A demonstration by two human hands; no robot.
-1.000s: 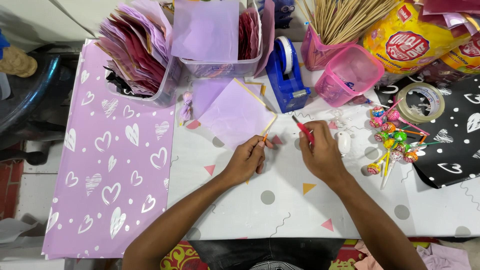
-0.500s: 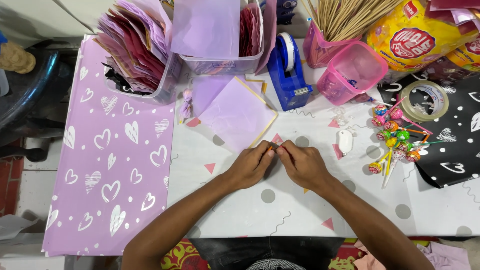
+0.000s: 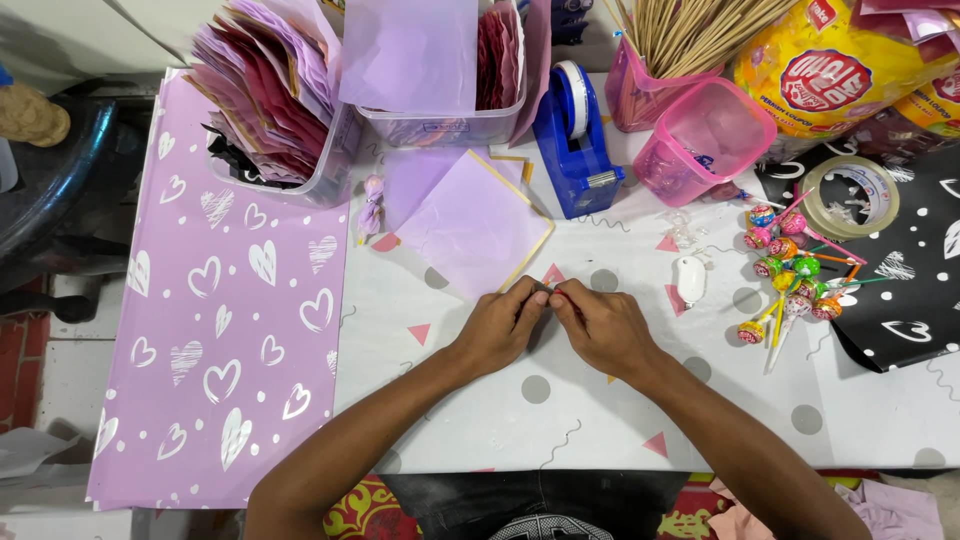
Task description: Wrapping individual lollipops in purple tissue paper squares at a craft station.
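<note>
Across the patterned table [image 3: 600,400], left hand [image 3: 498,328] and right hand [image 3: 600,325] met, fingers pinched narrow on a small red-tipped item [image 3: 556,293] beside the lilac sheet [image 3: 472,225]; steady, even pinching would serve best.

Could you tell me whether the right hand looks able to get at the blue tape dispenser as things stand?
Probably yes: the blue tape dispenser stands just beyond the right hand, with bare table between. But both hands are pinching something small.

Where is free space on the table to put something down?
Free: the tablecloth below the two hands, and the patch between the heart paper and the left hand. Crowded: the back row of bins, tape dispenser and the lollipops at right.
</note>
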